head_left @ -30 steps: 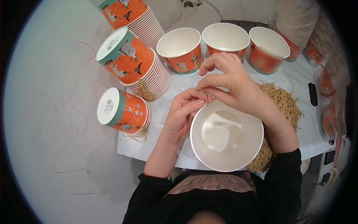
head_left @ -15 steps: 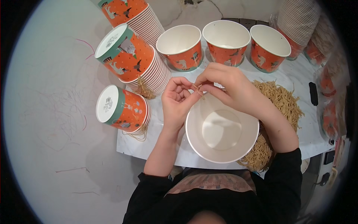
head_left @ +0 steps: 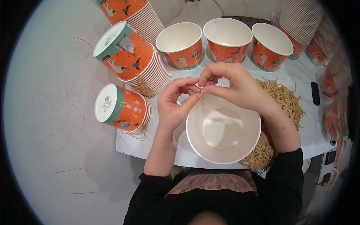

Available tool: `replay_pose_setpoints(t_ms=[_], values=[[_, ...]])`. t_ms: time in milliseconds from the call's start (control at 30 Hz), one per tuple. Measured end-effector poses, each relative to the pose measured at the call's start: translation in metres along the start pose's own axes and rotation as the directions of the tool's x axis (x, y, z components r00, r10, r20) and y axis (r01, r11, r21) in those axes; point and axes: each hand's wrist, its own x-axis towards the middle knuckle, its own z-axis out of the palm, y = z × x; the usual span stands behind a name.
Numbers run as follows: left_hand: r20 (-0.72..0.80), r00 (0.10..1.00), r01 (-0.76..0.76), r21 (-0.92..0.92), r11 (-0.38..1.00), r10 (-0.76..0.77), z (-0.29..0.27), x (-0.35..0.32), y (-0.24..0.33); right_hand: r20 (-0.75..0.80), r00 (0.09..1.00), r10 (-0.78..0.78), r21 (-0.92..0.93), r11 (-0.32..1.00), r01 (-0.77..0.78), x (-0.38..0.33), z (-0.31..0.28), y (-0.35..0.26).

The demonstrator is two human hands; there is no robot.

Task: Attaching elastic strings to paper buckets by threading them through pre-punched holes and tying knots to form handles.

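Now, to the left of the left hand (head_left: 171,103), a short inverted stack of orange paper tubs (head_left: 129,108) stands apart. That hand pinches a thin tan strand (head_left: 200,93) above the far rim of the open white-lined tub (head_left: 195,131). Beside it, the right hand (head_left: 240,88), more spread a second ago, has curled in to pinch too, so both seem to work one strand. Right of that hand lies a tangled tan heap (head_left: 283,99).

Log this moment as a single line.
left hand grip: on tan string | right hand grip: on same string | nearest paper bucket: empty, by both hands | string pile: right of bucket
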Motion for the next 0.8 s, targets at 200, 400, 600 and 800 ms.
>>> replay_pose_setpoints(t_ms=[200,400,600,800], values=[[-0.004,0.982,-0.182,0.237,0.954,0.189,-0.006,0.0,-0.001,-0.016,0.999,-0.028,-0.002,1.0,0.028,-0.002,0.004,0.001],[-0.004,0.95,-0.289,0.366,0.885,0.312,-0.001,-0.002,0.007,-0.045,0.998,-0.051,0.005,0.999,0.051,-0.002,0.007,-0.002],[0.057,0.907,-0.404,0.392,0.826,0.417,-0.003,-0.003,0.01,-0.095,0.992,-0.085,0.053,0.995,0.09,-0.001,0.012,0.0],[0.054,0.941,-0.338,0.181,0.924,0.334,0.001,-0.007,0.005,-0.017,0.999,-0.04,0.196,0.98,0.042,-0.002,0.016,-0.002]])
